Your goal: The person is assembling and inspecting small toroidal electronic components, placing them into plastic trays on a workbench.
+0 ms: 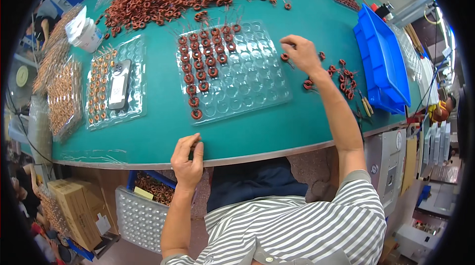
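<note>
The small red-brown ring [285, 57] lies just beside the right hand [303, 54], the nearer one, and right of the clear tray [237, 100]; being round, it shows no long axis; the right fingers are bent, I cannot tell if they grip; the left hand [187, 164], loosely open and empty, is over the near edge of the green table [307, 129]; a blue box [364, 57] stands farther right, in this workshop.
</note>
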### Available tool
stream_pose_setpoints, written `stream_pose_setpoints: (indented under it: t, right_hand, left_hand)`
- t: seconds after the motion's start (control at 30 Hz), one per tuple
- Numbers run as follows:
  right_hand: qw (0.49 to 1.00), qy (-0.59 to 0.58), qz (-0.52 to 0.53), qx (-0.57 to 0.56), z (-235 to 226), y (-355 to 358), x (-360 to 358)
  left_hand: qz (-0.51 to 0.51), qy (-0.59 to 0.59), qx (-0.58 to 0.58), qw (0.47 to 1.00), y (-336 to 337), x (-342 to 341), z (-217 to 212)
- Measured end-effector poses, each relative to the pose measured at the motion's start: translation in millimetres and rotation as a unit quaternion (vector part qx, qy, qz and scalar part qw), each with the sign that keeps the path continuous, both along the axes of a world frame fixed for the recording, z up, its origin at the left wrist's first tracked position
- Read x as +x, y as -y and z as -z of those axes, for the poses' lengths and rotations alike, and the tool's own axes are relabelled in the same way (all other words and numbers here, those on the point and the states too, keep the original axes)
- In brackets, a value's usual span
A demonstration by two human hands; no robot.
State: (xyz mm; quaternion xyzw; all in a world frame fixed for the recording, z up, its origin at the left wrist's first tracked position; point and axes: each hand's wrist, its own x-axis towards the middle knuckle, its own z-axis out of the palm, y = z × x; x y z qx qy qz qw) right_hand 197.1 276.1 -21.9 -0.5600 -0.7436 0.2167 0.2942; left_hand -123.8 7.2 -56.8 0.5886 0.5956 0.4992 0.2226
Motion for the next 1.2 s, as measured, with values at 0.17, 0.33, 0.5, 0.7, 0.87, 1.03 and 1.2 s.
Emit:
stream_pose_setpoints:
  t: [0.17, 0.33, 0.5, 0.7, 0.87, 1.03, 1.2]
  right_hand:
    - [0.992, 0.068, 0.071, 0.077, -3.3, 27.9, 82.0]
    - [0.997, 0.031, 0.06, 0.044, 5.4, 91.1, 95.7]
    - [0.996, 0.039, -0.046, 0.07, 18.8, 119.6, 79.3]
    - [0.983, 0.153, 0.005, 0.098, 20.3, 109.4, 78.5]
    - [0.979, 0.131, 0.003, 0.159, 11.2, 105.7, 80.5]
    - [0.948, -0.317, 0.02, -0.022, -2.4, 103.5, 76.0]
    - [0.895, -0.381, -0.115, -0.2, 1.8, 165.4, -17.7]
  left_hand:
    - [0.002, -0.041, 0.0, 0.999, -0.9, 7.6, 2.8]
    - [-0.017, -0.079, 0.027, 0.996, -5.1, 10.4, 3.6]
    - [-0.047, -0.106, 0.022, 0.993, -2.0, 10.3, -1.3]
    - [-0.052, -0.135, 0.034, 0.989, -7.5, 20.1, 7.7]
    - [-0.069, -0.109, 0.031, 0.991, -1.2, 25.6, 13.6]
    - [-0.051, -0.152, 0.064, 0.985, -3.4, 23.6, 10.7]
    - [-0.007, 0.072, -0.028, 0.997, -0.2, 45.1, -0.8]
